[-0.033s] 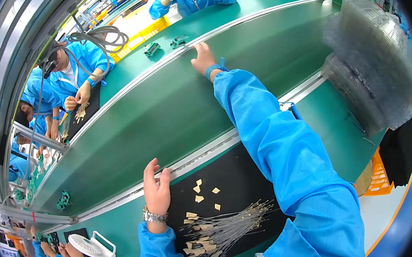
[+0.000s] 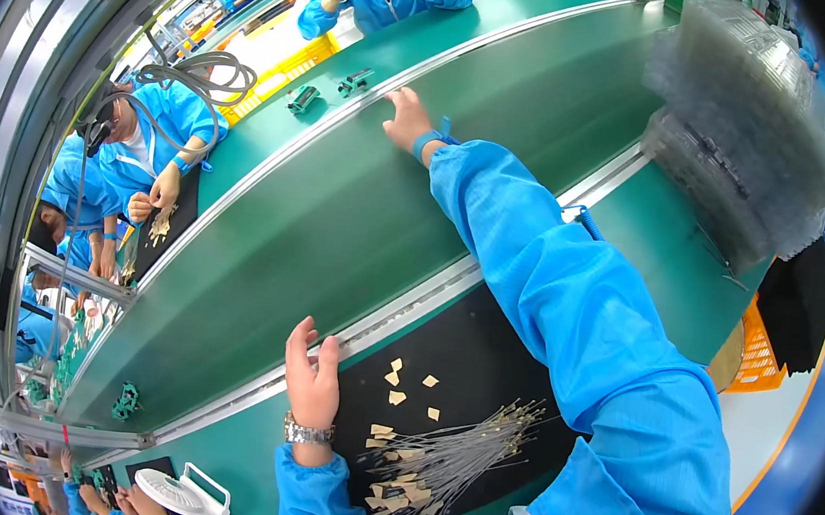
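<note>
My right hand (image 2: 410, 121), with a blue wrist strap, reaches across the green belt (image 2: 314, 237) to its far metal rail. Thumb and fingers stand apart, and nothing shows between them. Just past its fingertips, two small green-and-dark assemblies lie on the far bench: one assembly (image 2: 303, 98) to the left, the other assembly (image 2: 353, 82) nearer the hand. My left hand (image 2: 313, 383), wearing a metal watch, rests by the near rail, fingers up and spread, holding nothing. Beside it, on a black mat (image 2: 493, 351), lie a bundle of thin grey wires (image 2: 473, 445) and several beige pieces (image 2: 398, 398).
At the right stands a tall stack of clear plastic trays (image 2: 748, 122). A white fan-like device (image 2: 177, 492) is at lower left. Another green assembly (image 2: 126, 400) lies on the belt's left end. Co-workers in blue sit across the belt, near a yellow crate (image 2: 291, 74).
The assembly nearest my right fingertips looks slightly shifted left and turned. Both of my hands stay nearly where they were.
</note>
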Action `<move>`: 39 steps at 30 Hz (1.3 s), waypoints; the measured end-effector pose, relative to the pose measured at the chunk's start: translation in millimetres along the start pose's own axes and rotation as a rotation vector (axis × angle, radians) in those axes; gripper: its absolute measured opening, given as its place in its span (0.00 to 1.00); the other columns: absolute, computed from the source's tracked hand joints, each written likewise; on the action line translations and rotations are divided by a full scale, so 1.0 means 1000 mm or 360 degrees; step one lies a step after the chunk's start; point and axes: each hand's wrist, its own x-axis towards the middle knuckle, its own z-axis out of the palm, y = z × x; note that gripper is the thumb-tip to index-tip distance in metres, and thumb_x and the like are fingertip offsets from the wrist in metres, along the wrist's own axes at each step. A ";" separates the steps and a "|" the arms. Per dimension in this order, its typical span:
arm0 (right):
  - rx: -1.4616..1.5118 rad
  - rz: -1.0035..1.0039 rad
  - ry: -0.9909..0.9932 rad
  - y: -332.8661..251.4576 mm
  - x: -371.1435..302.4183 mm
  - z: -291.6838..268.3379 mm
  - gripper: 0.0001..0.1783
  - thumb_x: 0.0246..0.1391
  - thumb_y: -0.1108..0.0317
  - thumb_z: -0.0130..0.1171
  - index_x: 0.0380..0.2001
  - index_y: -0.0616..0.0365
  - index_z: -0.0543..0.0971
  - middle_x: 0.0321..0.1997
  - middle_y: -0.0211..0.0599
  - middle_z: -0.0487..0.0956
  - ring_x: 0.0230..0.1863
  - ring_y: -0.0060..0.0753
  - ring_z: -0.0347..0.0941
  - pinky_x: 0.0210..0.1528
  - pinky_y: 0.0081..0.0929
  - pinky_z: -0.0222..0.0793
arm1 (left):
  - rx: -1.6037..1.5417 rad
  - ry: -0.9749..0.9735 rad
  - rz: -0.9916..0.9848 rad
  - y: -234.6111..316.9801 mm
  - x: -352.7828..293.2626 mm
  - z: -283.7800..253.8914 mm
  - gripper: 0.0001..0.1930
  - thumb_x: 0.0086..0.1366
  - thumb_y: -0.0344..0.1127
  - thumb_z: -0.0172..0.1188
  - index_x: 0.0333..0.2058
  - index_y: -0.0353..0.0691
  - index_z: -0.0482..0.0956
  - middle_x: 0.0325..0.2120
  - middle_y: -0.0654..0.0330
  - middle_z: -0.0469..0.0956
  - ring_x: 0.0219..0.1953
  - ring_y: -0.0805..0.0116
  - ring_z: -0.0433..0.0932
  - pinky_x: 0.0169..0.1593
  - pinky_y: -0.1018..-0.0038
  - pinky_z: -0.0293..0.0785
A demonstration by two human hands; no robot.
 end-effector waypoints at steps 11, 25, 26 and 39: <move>-0.0037 -0.0516 -0.0952 -0.099 -0.128 -0.108 0.17 0.51 0.64 0.59 0.44 0.56 0.79 0.47 0.46 0.79 0.50 0.48 0.75 0.54 0.37 0.70 | 0.0087 -0.0215 -0.0010 0.013 -0.019 -0.046 0.18 0.67 0.38 0.59 0.51 0.35 0.76 0.44 0.53 0.80 0.46 0.65 0.79 0.46 0.71 0.76; -0.0107 -0.0854 -0.1930 -0.201 -0.299 -0.192 0.16 0.51 0.53 0.63 0.29 0.57 0.80 0.32 0.36 0.77 0.40 0.44 0.74 0.38 0.40 0.72 | 0.0549 -0.0761 0.0685 0.042 -0.083 -0.039 0.11 0.55 0.27 0.62 0.39 0.39 0.81 0.42 0.57 0.77 0.45 0.54 0.72 0.50 0.65 0.70; -0.0097 -0.0840 -0.1935 -0.202 -0.301 -0.190 0.16 0.51 0.54 0.63 0.29 0.56 0.80 0.32 0.36 0.77 0.40 0.43 0.74 0.39 0.40 0.72 | 0.0576 -0.0801 0.0653 0.045 -0.085 -0.040 0.09 0.55 0.26 0.62 0.37 0.40 0.82 0.42 0.58 0.77 0.44 0.54 0.72 0.49 0.64 0.70; 0.0093 -0.0708 -0.1985 -0.194 -0.306 -0.187 0.10 0.50 0.62 0.59 0.30 0.56 0.83 0.31 0.38 0.81 0.37 0.44 0.77 0.40 0.40 0.73 | 0.0214 -0.0635 0.0283 0.064 -0.101 -0.044 0.10 0.57 0.21 0.60 0.38 0.38 0.82 0.32 0.57 0.80 0.35 0.62 0.80 0.38 0.73 0.76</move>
